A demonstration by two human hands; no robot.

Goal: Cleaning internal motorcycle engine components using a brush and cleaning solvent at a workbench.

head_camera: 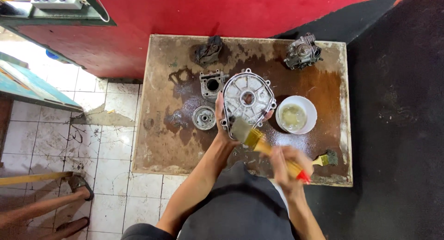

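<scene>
Engine cover (248,100), pale grey cast metal with ribs and a centre hole, is tilted up mid-tabletop (157,143), gripped by the left hand (221,124). The right hand (286,163) grasps a yellow-handled brush (252,137) against its lower edge. White bowl (296,114) just beside; the tabletop's left part lies open.

bare forearms, dark grey shorts
</scene>
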